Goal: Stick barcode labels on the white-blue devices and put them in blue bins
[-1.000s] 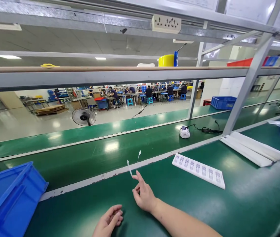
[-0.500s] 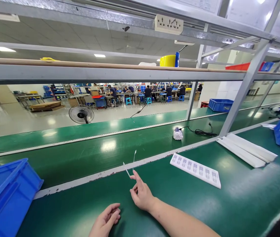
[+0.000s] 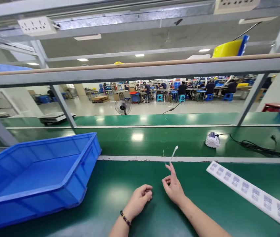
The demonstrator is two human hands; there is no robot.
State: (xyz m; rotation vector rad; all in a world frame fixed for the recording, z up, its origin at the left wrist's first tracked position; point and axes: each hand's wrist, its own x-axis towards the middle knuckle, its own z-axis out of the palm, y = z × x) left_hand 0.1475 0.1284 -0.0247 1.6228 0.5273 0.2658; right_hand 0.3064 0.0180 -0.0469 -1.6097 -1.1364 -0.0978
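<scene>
My right hand [image 3: 173,187] rests on the green bench, index finger raised, with thin white strips [image 3: 173,153] stuck to the fingertip and sticking up. The other fingers curl in. My left hand [image 3: 138,199] lies beside it to the left, fingers loosely curled, with nothing visible in it; a bead bracelet sits on the wrist. A long white label sheet [image 3: 249,191] with printed stickers lies to the right of my right hand.
A large empty blue bin [image 3: 35,172] stands at the left on the bench. Beyond the bench edge runs a green conveyor [image 3: 135,138] with a small white device [image 3: 212,140] and black cable. Metal frame posts rise overhead. People work at distant tables.
The view has swung left, so the blue bin now fills the left side and the label sheet sits further right. Both hands keep their pose, the strips still on the right fingertip.
</scene>
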